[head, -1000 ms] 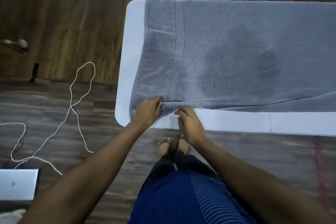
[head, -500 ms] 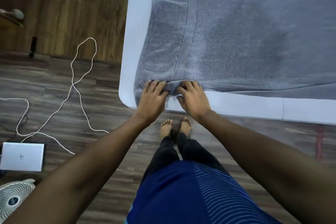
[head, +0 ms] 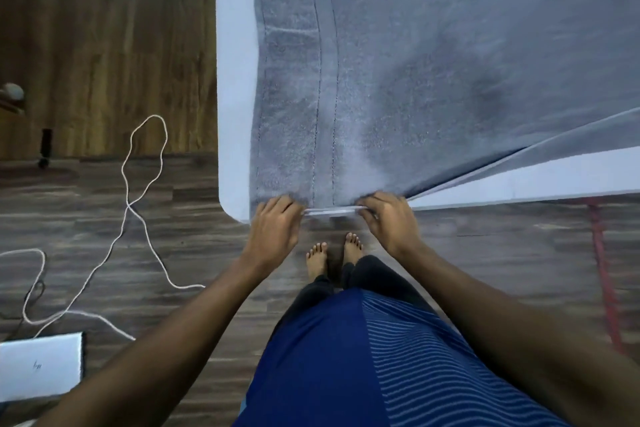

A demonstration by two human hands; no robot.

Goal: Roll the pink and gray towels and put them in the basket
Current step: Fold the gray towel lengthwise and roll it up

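a gray towel lies spread flat over a white bench, covering most of its top. the towel's short hemmed end, crossed by two stitched lines, sits just inside the bench's left end, so a bare white strip shows there. the towel's long far edge runs along the bench's far edge.

both hands meet the towel at the bench's near edge, close to its left corner. the left grip has its fingers curled over the towel's near left corner and holds the cloth there. the right grip is just beside it toward the bench's middle, its fingers bent round the towel's near edge and pinching it. between the two grips a thin white line of the bench's edge shows under the cloth. from the right grip the towel's near edge runs slantwise away toward the bench's far right, with a second layer of cloth showing beneath it and a bare white wedge of bench on the near side.

on the wooden floor left of the bench a white cord loops about. farther out, well apart from the bench's near left corner, lies a closed silver laptop. the person's bare feet stand just in front of the bench's near edge.
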